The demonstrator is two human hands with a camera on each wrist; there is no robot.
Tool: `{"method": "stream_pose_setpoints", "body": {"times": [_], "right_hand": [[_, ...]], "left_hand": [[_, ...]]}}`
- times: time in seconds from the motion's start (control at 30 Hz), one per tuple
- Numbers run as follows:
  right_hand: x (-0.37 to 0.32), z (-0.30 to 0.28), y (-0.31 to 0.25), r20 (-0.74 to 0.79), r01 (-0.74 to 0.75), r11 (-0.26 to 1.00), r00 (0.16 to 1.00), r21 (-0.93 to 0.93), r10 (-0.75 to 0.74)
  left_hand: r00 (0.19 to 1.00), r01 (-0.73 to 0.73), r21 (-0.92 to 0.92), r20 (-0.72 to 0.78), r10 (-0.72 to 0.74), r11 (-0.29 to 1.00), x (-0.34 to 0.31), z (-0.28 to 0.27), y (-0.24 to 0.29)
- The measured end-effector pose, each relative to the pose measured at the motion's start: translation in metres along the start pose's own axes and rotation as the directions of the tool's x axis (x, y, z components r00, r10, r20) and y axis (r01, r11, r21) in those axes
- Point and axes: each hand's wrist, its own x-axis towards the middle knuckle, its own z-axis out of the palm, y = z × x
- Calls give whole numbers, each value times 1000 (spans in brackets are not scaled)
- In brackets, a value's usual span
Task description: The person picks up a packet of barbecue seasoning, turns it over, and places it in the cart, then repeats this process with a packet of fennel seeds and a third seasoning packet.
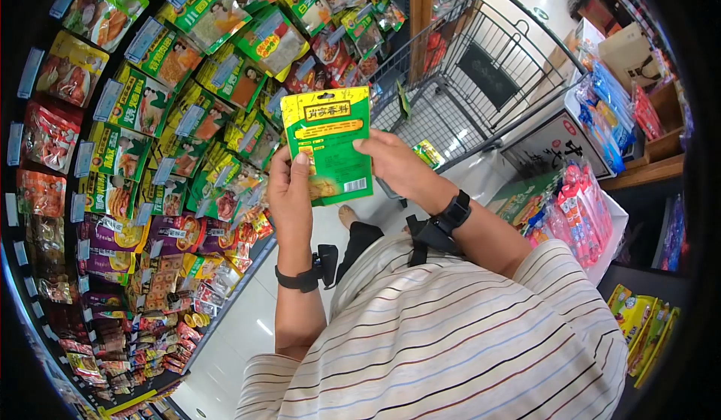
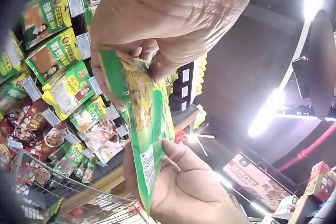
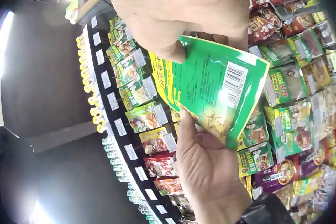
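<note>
A green packet with a yellow top (image 1: 339,166) is held up in front of the body in the head view, its printed side with a barcode facing the head camera. The left hand (image 1: 291,198) grips its left edge, thumb on the printed face. On the opposite edge the right hand (image 1: 398,166) pinches the packet, thumb in front and fingers behind. The left wrist view shows the packet (image 2: 149,150) nearly edge-on between the left hand (image 2: 168,19) and the right hand (image 2: 194,192). In the right wrist view the barcode side (image 3: 218,85) is plain.
Shelves of hanging packets (image 1: 143,101) with price tags fill the left side. A wire shopping cart (image 1: 481,75), holding a few packets, stands ahead to the right. Right of the body are a white box of pink packages (image 1: 582,217) and a dark shelf (image 1: 642,221).
</note>
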Motion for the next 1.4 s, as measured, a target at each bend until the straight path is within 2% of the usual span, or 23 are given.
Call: {"method": "stream_pose_setpoints", "body": {"times": [0.13, 0.23, 0.33, 0.43, 0.57, 0.67, 0.77, 0.87, 0.97, 1.07, 1.17, 1.27, 1.4], "right_hand": [[0, 1, -1, -10, 99, 995, 995, -6, -99], [0, 2, -4, -31, 138, 990, 990, 16, -138], [-2, 3, -5, -42, 174, 984, 984, 25, -173], [-1, 2, -3, -51, 189, 980, 980, -58, -192], [-9, 8, -9, 18, 177, 947, 984, -268, -179], [-13, 14, -14, 175, 257, 854, 965, -452, -198], [-18, 20, -15, 219, 306, 853, 948, -422, -232], [-16, 18, -12, 283, 382, 809, 918, -448, -277], [-20, 22, -16, 228, 271, 872, 955, -408, -190], [-19, 21, -15, 179, 242, 907, 965, -345, -190], [-18, 15, -15, 98, 282, 909, 959, -306, -264], [-9, 2, -11, 35, 356, 876, 930, -326, -365], [-8, 2, -10, -10, 295, 878, 947, -376, -322]], "left_hand": [[998, -56, -78, -38, 53, 995, 1, 8, -2], [977, -156, 192, -116, 181, 969, 2, 1, -13], [982, -132, 252, -98, 161, 959, -4, -3, -10], [994, -109, 243, 54, 99, 964, -11, 8, -13], [992, -118, 158, 59, 110, 980, -14, 22, -12], [989, -127, 99, 89, 118, 987, -17, 24, -4], [986, -107, 23, 131, 103, 994, -18, 25, 6], [997, 66, -159, 45, -59, 985, -20, 22, 8], [991, 124, -220, -23, -132, 967, -18, 12, -1], [960, 242, -241, -84, -268, 940, -17, 3, -4], [975, 161, -328, -97, -202, 931, -17, 0, -10], [976, 153, -371, -91, -199, 916, -18, -6, -15], [976, 170, -448, -49, -214, 878, -19, -4, -12]]}}
